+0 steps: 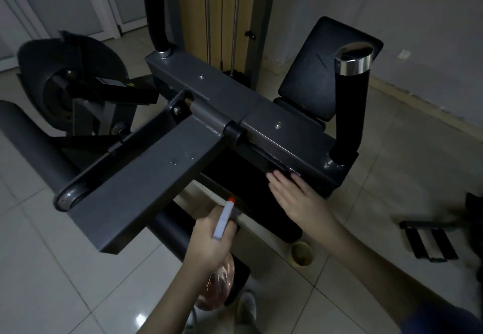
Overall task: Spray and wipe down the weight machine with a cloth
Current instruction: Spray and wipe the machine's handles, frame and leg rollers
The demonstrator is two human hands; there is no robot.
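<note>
The grey weight machine [235, 98] fills the middle of the head view, and its square arm [146, 174] reaches toward me. My left hand [209, 242] grips a spray bottle [223, 218] with a white head and an orange nozzle tip. The nozzle points up at the machine, and the clear orange body hangs below my fist. My right hand [295, 198] lies flat with straight fingers on the black pad [235, 177] just under the crossbar. The pad is very dark, and I cannot make out a cloth under that hand.
A black backrest [321, 72] and a chrome-capped foam handle [350, 104] stand at the right, with another handle [156, 20] at the back left. A grey roller [31, 145] juts out at the left. A round cup [302, 254] and black straps [428, 239] lie on the tiled floor.
</note>
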